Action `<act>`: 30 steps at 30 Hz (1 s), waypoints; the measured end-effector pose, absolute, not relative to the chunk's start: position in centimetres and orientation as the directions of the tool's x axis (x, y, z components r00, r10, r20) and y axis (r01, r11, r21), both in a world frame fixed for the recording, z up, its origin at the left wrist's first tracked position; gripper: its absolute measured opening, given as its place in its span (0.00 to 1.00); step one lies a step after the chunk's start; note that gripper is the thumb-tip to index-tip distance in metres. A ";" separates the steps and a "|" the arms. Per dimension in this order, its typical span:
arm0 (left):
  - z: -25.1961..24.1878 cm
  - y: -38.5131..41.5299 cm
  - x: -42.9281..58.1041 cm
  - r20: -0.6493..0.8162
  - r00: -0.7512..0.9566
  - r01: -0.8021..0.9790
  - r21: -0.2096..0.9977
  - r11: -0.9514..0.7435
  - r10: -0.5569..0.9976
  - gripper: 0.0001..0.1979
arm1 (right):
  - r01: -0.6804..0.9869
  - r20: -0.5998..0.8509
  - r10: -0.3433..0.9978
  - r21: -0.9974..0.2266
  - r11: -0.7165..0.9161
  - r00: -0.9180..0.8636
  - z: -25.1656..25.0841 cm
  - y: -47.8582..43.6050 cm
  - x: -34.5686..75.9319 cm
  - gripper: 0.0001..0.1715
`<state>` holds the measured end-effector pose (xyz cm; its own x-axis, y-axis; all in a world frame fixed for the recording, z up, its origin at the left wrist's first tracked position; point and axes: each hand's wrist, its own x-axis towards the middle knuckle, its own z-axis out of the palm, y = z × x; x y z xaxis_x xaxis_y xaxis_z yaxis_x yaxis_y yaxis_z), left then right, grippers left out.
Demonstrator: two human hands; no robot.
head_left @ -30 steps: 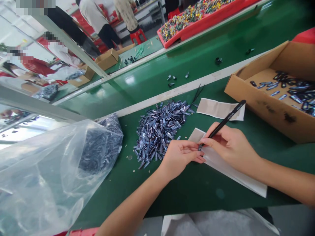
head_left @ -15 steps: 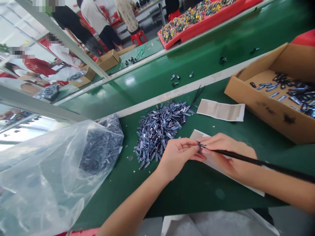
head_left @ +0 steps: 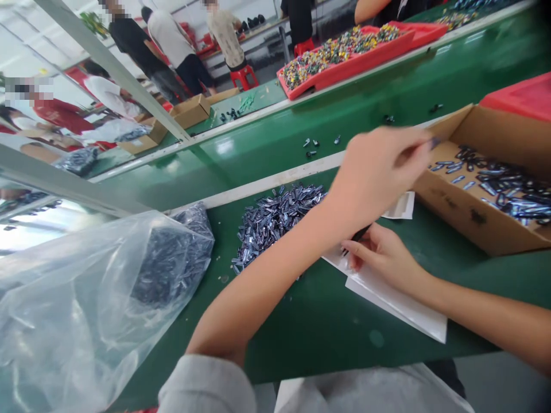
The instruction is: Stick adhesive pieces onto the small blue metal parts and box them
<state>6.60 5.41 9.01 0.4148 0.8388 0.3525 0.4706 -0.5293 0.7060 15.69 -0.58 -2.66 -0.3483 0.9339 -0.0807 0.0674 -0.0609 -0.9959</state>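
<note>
My left hand (head_left: pixel 379 166) reaches across to the left edge of the cardboard box (head_left: pixel 456 215). Its fingers are pinched on a small dark clip-like piece (head_left: pixel 434 141), blurred by motion. Below it, my right hand (head_left: pixel 383 252) is closed around black tweezers (head_left: pixel 360 233), whose thin tips point left over a pale sheet (head_left: pixel 396 298). My left forearm partly covers a heap of shiny blue-black clip-like pieces (head_left: pixel 271 221). More such pieces (head_left: pixel 512 183) lie inside the box.
A clear plastic bag (head_left: pixel 86 298) of similar pieces lies at left. Another sheet (head_left: pixel 402 206) is partly behind my hand. Beyond the ledge, a green belt (head_left: pixel 267 155) carries a few loose parts. Red trays (head_left: pixel 344 63) of colourful pieces and several people are further back.
My left hand has moved from beside my right hand up and right to the box, carrying a small dark piece. My right hand keeps the tweezers, now turned differently, over the sheet.
</note>
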 end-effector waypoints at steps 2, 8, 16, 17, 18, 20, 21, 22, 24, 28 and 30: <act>10.8 7.1 9.2 0.426 0.461 0.395 0.687 -0.610 0.778 0.26 | 0.095 -0.075 0.930 -0.994 -0.043 -0.359 -2.8 -0.6 15.7 0.12; 9.7 6.8 6.8 0.498 0.420 0.453 0.609 -0.651 0.759 0.25 | 0.141 -0.082 0.930 -0.989 -0.033 -0.358 -2.8 -0.7 15.8 0.10; 2.0 -1.6 -3.0 0.139 0.449 0.717 0.534 -0.448 0.883 0.08 | 0.271 -0.067 0.939 -0.962 0.029 -0.337 -2.4 -0.6 15.6 0.06; 1.3 -2.5 -3.1 0.116 0.466 0.727 0.515 -0.454 0.877 0.08 | 0.299 -0.068 0.940 -0.954 0.038 -0.335 -2.4 -0.5 15.5 0.06; 0.8 -3.2 -3.1 0.103 0.481 0.732 0.498 -0.464 0.870 0.08 | 0.325 -0.068 0.942 -0.945 0.045 -0.329 -2.4 -0.5 15.5 0.06; -0.1 -4.2 -3.0 0.102 0.494 0.737 0.478 -0.478 0.863 0.09 | 0.360 -0.069 0.945 -0.931 0.054 -0.321 -2.4 -0.6 15.4 0.06; -0.4 -4.5 -2.9 0.103 0.495 0.739 0.473 -0.480 0.863 0.09 | 0.371 -0.067 0.946 -0.927 0.059 -0.318 -2.4 -0.6 15.4 0.06; -0.6 -4.7 -2.9 0.106 0.494 0.740 0.470 -0.481 0.863 0.10 | 0.377 -0.065 0.946 -0.924 0.064 -0.319 -2.4 -0.6 15.4 0.06; -0.8 -4.8 -2.9 0.115 0.494 0.740 0.465 -0.486 0.862 0.10 | 0.378 -0.060 0.944 -0.923 0.071 -0.324 -2.4 -0.6 15.4 0.06; -0.9 -4.7 -3.0 0.145 0.490 0.737 0.457 -0.497 0.860 0.11 | 0.337 -0.076 0.945 -0.941 0.038 -0.319 -2.3 -0.6 15.4 0.07; -0.9 -4.7 -3.0 0.157 0.484 0.736 0.459 -0.498 0.861 0.10 | 0.300 -0.085 0.947 -0.954 0.013 -0.311 -2.3 -0.6 15.5 0.07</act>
